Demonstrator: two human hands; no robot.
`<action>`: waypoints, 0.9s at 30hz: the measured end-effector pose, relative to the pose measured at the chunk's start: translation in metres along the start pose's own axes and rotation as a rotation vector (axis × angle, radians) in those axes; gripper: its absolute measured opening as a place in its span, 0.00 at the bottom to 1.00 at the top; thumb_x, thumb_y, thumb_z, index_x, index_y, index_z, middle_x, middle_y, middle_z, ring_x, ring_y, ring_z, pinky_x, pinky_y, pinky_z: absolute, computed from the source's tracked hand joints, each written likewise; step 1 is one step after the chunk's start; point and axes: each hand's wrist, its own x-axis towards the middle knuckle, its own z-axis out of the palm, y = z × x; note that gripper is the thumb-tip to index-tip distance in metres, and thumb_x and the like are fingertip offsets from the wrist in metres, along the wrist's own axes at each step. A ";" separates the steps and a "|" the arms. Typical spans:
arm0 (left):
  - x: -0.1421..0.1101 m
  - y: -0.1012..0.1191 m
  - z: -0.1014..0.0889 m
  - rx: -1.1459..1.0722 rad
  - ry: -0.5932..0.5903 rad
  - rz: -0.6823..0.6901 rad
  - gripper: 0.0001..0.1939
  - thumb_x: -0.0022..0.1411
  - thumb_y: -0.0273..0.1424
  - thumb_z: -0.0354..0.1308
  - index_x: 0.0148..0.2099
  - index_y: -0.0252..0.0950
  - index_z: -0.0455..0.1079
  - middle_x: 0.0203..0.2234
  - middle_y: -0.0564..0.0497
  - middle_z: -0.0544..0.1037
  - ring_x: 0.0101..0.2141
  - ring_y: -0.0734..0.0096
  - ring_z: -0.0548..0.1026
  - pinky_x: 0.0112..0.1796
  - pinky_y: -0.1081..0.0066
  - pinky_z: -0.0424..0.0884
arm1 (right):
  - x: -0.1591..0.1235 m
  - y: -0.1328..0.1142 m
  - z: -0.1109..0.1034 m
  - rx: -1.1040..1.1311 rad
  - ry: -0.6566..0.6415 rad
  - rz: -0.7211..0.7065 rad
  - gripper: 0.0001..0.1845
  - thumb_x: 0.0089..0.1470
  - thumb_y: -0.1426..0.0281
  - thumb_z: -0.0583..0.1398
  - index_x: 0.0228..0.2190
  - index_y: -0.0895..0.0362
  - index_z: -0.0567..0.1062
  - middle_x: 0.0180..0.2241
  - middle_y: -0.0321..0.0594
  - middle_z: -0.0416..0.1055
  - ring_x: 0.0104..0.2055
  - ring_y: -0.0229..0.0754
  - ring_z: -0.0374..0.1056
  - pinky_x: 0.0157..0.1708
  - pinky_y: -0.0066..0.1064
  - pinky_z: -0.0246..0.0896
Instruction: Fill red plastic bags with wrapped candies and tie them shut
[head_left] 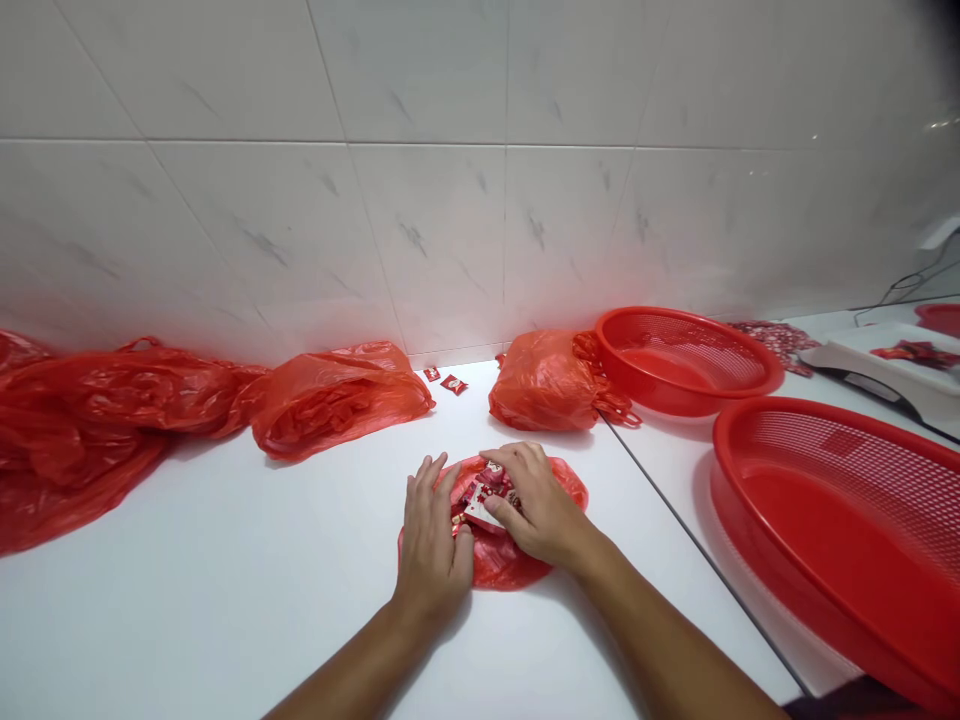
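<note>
Pressing flat on a red plastic bag (510, 565), the open left hand (431, 535) is resting beside a white card (478, 508), while the right hand (529, 500) is curving over the card, its grip unclear. Two wrapped red sweets (453, 385) are lying near bunched red bags (337, 400) on the white counter (225, 600), with red mesh baskets (679, 350) and a white kitchen scale (877, 365) standing to the right.

- Looks like a kitchen, probably in a home
- White marble-pattern wall tiles (420, 230) rise behind a white counter (225, 600)
- A red mesh basket (825, 425) sits on the counter
- A white kitchen scale (862, 385) stands beyond it
</note>
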 end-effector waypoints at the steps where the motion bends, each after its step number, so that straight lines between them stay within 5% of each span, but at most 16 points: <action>1: 0.000 -0.001 0.000 0.017 0.000 0.002 0.36 0.66 0.22 0.49 0.75 0.41 0.52 0.72 0.41 0.58 0.73 0.48 0.52 0.70 0.36 0.50 | 0.001 0.003 -0.002 -0.035 0.025 0.007 0.24 0.69 0.59 0.57 0.62 0.52 0.68 0.56 0.47 0.68 0.59 0.52 0.61 0.60 0.49 0.60; 5: 0.003 -0.008 0.000 0.131 -0.011 -0.004 0.31 0.63 0.22 0.51 0.69 0.36 0.61 0.68 0.39 0.64 0.71 0.45 0.56 0.69 0.36 0.51 | 0.003 0.019 -0.018 -0.182 0.158 0.099 0.23 0.68 0.61 0.57 0.61 0.54 0.70 0.58 0.48 0.69 0.61 0.54 0.59 0.64 0.50 0.56; 8: 0.010 -0.019 -0.004 0.235 -0.024 -0.047 0.19 0.61 0.24 0.53 0.53 0.36 0.74 0.63 0.38 0.71 0.65 0.42 0.65 0.65 0.39 0.60 | 0.002 0.029 -0.028 -0.299 0.033 0.244 0.23 0.61 0.65 0.63 0.57 0.54 0.74 0.54 0.47 0.73 0.58 0.56 0.60 0.60 0.48 0.58; 12: 0.020 -0.035 -0.011 0.332 -0.107 -0.125 0.09 0.64 0.28 0.54 0.36 0.39 0.77 0.55 0.42 0.79 0.55 0.44 0.75 0.54 0.45 0.70 | 0.002 0.038 -0.028 -0.430 -0.178 0.433 0.25 0.53 0.75 0.64 0.53 0.54 0.77 0.51 0.46 0.76 0.55 0.57 0.64 0.51 0.42 0.59; 18: 0.021 -0.045 -0.009 0.340 -0.131 -0.160 0.18 0.67 0.31 0.52 0.55 0.38 0.77 0.51 0.43 0.82 0.51 0.49 0.78 0.52 0.50 0.71 | 0.008 0.048 -0.024 -0.481 -0.021 0.509 0.08 0.63 0.74 0.58 0.38 0.56 0.79 0.40 0.44 0.80 0.45 0.49 0.70 0.44 0.35 0.57; 23: 0.021 -0.039 -0.009 0.272 -0.070 -0.196 0.26 0.68 0.32 0.52 0.66 0.35 0.67 0.60 0.40 0.75 0.58 0.47 0.74 0.56 0.49 0.71 | 0.008 0.048 -0.021 -0.454 0.236 0.450 0.10 0.67 0.68 0.56 0.39 0.55 0.78 0.39 0.42 0.78 0.44 0.47 0.71 0.45 0.35 0.60; 27: 0.023 -0.033 -0.012 0.160 -0.053 -0.279 0.30 0.68 0.32 0.52 0.70 0.39 0.62 0.64 0.41 0.69 0.60 0.50 0.73 0.57 0.52 0.74 | 0.006 0.047 -0.020 -0.402 0.321 0.437 0.12 0.65 0.69 0.56 0.46 0.54 0.78 0.45 0.42 0.76 0.47 0.47 0.72 0.47 0.36 0.63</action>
